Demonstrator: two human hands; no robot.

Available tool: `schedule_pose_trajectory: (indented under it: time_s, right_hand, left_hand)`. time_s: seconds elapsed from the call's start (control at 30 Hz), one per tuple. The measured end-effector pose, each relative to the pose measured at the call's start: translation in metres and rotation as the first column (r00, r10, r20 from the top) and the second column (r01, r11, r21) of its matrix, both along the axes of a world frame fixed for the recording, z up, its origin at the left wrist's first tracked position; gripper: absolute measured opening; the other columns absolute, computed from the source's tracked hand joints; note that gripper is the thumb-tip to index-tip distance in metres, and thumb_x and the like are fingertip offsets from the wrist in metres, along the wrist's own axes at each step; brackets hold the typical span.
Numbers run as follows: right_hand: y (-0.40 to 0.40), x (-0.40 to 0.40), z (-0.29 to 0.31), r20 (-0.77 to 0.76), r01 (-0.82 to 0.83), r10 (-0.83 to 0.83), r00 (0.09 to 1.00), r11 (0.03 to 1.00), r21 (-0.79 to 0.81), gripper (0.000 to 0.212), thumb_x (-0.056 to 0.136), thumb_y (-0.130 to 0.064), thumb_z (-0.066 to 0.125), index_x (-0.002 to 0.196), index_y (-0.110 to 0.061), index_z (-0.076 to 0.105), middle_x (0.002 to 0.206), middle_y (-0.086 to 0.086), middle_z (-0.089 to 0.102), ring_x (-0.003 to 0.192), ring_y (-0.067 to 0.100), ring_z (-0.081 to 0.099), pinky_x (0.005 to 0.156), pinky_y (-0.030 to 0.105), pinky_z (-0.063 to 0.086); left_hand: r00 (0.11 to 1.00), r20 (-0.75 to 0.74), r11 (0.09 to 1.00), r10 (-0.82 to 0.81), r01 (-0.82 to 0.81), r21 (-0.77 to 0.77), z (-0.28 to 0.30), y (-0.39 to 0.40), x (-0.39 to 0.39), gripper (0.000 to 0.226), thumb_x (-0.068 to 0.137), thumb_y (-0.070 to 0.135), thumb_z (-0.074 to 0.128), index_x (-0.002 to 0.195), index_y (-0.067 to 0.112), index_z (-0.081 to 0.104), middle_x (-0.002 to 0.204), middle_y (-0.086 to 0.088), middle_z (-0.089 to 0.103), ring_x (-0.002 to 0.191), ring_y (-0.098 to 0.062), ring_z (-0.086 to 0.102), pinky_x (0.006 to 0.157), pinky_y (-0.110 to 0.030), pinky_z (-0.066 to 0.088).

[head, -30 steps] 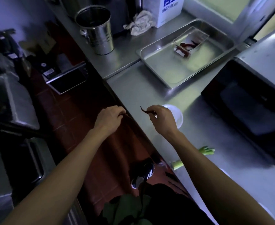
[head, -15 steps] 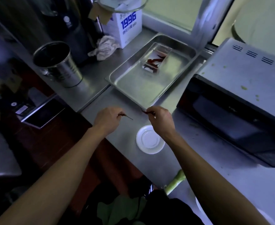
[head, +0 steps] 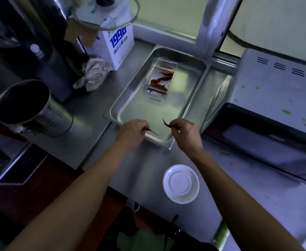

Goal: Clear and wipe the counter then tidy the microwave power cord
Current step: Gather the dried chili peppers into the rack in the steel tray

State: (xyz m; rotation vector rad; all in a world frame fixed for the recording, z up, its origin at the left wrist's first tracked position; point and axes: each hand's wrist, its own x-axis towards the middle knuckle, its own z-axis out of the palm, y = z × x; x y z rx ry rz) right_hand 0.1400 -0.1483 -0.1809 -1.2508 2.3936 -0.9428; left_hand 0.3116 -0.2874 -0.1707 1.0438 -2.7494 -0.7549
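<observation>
Head view, left hand [head: 132, 132] pinching stem [head: 153, 132], right hand [head: 185, 132] pinching chili [head: 166, 123], over tray [head: 190, 105] near edge

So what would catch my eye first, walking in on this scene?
Probably the two hands at the centre: the left hand and right hand each pinch a dark dried chilli over the near end of a steel tray. A clear box of red chillies sits in that tray, and a white saucer lies nearer on the counter.

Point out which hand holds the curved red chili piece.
The right hand pinches the curved chili piece; the left hand holds only a thin straight stem.
</observation>
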Motion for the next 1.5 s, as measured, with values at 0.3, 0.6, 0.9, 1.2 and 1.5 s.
schedule_pose_trajectory:
  time_s: [0.3, 0.6, 0.9, 1.2, 1.5]
  right_hand:
    - [-0.075, 0.005, 0.001, -0.036, 0.207, -0.205, 0.978, 0.976, 0.067, 0.022, 0.087, -0.008, 0.064, 0.105, -0.016, 0.074, 0.099, 0.004, 0.074, 0.086, 0.023, 0.068, 0.072, 0.036, 0.056]
    - [-0.104, -0.009, 0.006, -0.042, 0.341, -0.339, 0.940, 0.939, 0.046, 0.021, 0.088, -0.008, 0.064, 0.106, -0.015, 0.073, 0.100, 0.003, 0.072, 0.086, 0.020, 0.067, 0.074, 0.043, 0.058]
    - [-0.135, -0.047, 0.002, 0.013, 0.388, -0.388, 0.921, 0.921, 0.004, 0.019, 0.090, -0.013, 0.065, 0.106, -0.018, 0.073, 0.101, -0.001, 0.072, 0.089, 0.015, 0.067, 0.078, 0.040, 0.059]
    - [-0.156, -0.087, -0.018, 0.137, 0.418, -0.415, 0.899, 0.908, 0.005, 0.019, 0.092, -0.013, 0.062, 0.108, -0.017, 0.072, 0.100, -0.003, 0.070, 0.089, 0.013, 0.065, 0.081, 0.042, 0.057]
    - [-0.169, -0.110, -0.031, 0.166, 0.419, -0.418, 0.893, 0.907, 0.035, 0.020, 0.095, -0.014, 0.062, 0.112, -0.016, 0.071, 0.104, -0.002, 0.070, 0.094, 0.011, 0.063, 0.087, 0.037, 0.055]
  left_hand:
    - [0.972, -0.009, 0.970, -0.234, 0.233, -0.073, -0.005, -0.115, -0.038, 0.011, 0.090, 0.017, 0.065, 0.099, 0.020, 0.071, 0.097, 0.000, 0.073, 0.092, -0.026, 0.066, 0.081, -0.042, 0.052]
    - [0.938, -0.038, 0.933, -0.345, 0.338, -0.121, -0.008, -0.175, -0.087, 0.015, 0.090, 0.017, 0.068, 0.104, 0.023, 0.072, 0.103, -0.001, 0.075, 0.095, -0.026, 0.068, 0.089, -0.044, 0.050]
    - [0.922, -0.093, 0.924, -0.375, 0.364, -0.115, -0.003, -0.221, -0.155, 0.019, 0.088, 0.013, 0.069, 0.104, 0.024, 0.072, 0.101, 0.003, 0.074, 0.092, -0.023, 0.068, 0.087, -0.042, 0.053]
    - [0.921, -0.058, 0.919, -0.385, 0.377, -0.117, -0.023, -0.238, -0.208, 0.019, 0.089, 0.016, 0.068, 0.104, 0.028, 0.071, 0.108, 0.005, 0.073, 0.095, -0.020, 0.069, 0.089, -0.042, 0.054]
    - [0.912, -0.056, 0.907, -0.406, 0.395, -0.149, -0.058, -0.245, -0.221, 0.021, 0.086, 0.009, 0.067, 0.104, 0.018, 0.073, 0.106, -0.004, 0.073, 0.099, -0.029, 0.066, 0.086, -0.048, 0.052]
